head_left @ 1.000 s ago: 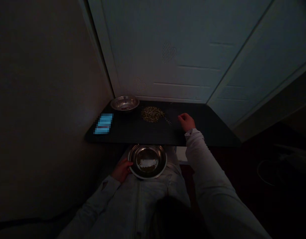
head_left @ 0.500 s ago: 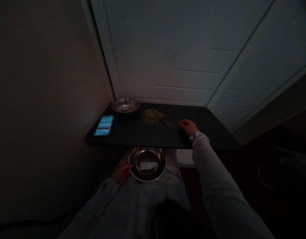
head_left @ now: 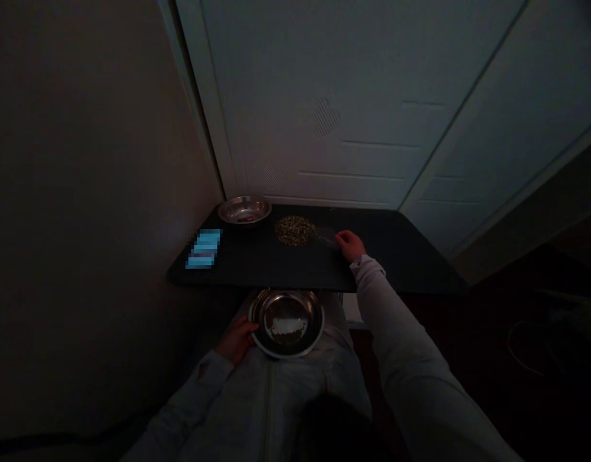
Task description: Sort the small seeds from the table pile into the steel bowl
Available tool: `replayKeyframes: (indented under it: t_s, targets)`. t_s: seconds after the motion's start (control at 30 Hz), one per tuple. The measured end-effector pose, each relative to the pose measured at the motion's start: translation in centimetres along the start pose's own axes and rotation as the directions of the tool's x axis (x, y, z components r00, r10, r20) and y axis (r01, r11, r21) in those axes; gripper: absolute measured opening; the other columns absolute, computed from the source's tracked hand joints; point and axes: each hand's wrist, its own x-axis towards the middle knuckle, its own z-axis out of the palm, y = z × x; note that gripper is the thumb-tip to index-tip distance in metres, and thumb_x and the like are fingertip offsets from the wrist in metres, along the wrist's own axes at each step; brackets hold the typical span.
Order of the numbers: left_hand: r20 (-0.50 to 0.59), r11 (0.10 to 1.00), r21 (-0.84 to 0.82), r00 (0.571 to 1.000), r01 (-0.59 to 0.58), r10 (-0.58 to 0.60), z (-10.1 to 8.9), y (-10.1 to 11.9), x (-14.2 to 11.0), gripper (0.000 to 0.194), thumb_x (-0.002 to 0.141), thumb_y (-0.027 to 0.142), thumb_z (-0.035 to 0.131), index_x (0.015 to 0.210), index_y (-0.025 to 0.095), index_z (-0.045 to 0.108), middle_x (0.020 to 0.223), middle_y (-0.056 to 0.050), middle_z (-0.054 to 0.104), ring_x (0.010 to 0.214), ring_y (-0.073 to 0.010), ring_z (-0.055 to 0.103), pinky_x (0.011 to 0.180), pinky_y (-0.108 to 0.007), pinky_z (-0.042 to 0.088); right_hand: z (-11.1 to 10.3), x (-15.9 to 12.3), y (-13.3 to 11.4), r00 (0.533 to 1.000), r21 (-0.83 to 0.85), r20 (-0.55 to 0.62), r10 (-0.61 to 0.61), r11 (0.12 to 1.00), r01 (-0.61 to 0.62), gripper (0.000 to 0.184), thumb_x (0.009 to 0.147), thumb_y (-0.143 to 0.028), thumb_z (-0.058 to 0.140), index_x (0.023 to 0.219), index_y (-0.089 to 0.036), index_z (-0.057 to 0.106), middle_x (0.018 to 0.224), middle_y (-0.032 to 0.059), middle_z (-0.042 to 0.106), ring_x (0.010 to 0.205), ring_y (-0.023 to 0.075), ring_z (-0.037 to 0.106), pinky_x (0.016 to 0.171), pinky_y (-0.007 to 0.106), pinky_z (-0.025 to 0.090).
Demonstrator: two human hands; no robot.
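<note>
On my lap rests a shiny metal bowl (head_left: 286, 350) with some small grains inside. My left hand (head_left: 237, 339) grips its left rim, fingers closed on the edge. Over the dark board, my right hand (head_left: 351, 246) is closed in a pinch. A clear, see-through flat piece (head_left: 326, 237) reaches from its fingertips towards a pile of small grains (head_left: 295, 231); dimness hides exactly what the piece is. Its left end is at the right side of the pile.
A second metal bowl (head_left: 244, 210) stands at the back left of the dark board (head_left: 276, 269). In front of it lies a blurred, lit rectangle (head_left: 205, 248), like a phone. A white panelled door or cabinet (head_left: 295, 96) rises behind, with a wall on the left.
My right hand has moved left, bringing the clear piece close to the grain pile. My left hand stays on the lap bowl's rim. The whole view has shifted slightly.
</note>
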Motion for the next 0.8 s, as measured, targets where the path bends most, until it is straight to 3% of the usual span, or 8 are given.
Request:
replayKeyframes:
  t_s: [0.17,0.33,0.53,0.8]
  targets:
    - [-0.049,1.0,0.016,0.999,-0.012,0.013,0.4,0.2,-0.2,0.028,0.052,0.012,0.066,0.08,0.015,0.064,0.068,-0.003,0.065,0.067,-0.0194,0.06,0.058,-0.027,0.043,1.0,-0.5,-0.4,1.0,-0.063,0.011,-0.006,0.998,0.006,0.015,0.072,-0.029,0.047,0.074,-0.017,0.057,0.07,0.001,0.059,0.069,0.0134,0.052,0.069,0.028,0.041]
    - [-0.049,1.0,0.029,0.999,-0.01,0.011,0.1,0.0,0.2,0.03,0.052,0.013,0.067,0.082,0.016,0.063,0.069,-0.003,0.065,0.068,-0.0195,0.06,0.06,-0.027,0.044,0.8,-0.9,-0.1,0.993,0.035,0.116,-0.035,0.999,0.031,0.013,0.07,-0.029,0.048,0.073,-0.018,0.055,0.065,-0.0014,0.057,0.063,0.0117,0.052,0.065,0.026,0.041]
    - [-0.049,0.999,0.04,0.999,0.014,-0.012,-0.2,-0.1,0.4,0.03,0.051,0.015,0.068,0.081,0.017,0.062,0.065,-0.002,0.064,0.066,-0.0188,0.06,0.059,-0.027,0.044,0.7,-1.4,-0.5,0.998,0.053,0.07,-0.008,0.999,0.004,0.013,0.069,-0.028,0.049,0.071,-0.018,0.054,0.064,-0.0017,0.057,0.064,0.0117,0.052,0.066,0.027,0.041]
    - [-0.039,1.0,0.022,0.999,0.006,-0.005,0.5,0.3,0.1,0.026,0.052,0.012,0.066,0.077,0.015,0.063,0.065,-0.003,0.064,0.063,-0.0182,0.06,0.057,-0.027,0.043,1.3,-3.1,-1.1,0.991,0.163,0.124,-0.039,0.986,0.019,0.016,0.07,-0.033,0.046,0.072,-0.018,0.052,0.063,-0.0023,0.055,0.06,0.0109,0.05,0.063,0.025,0.04]
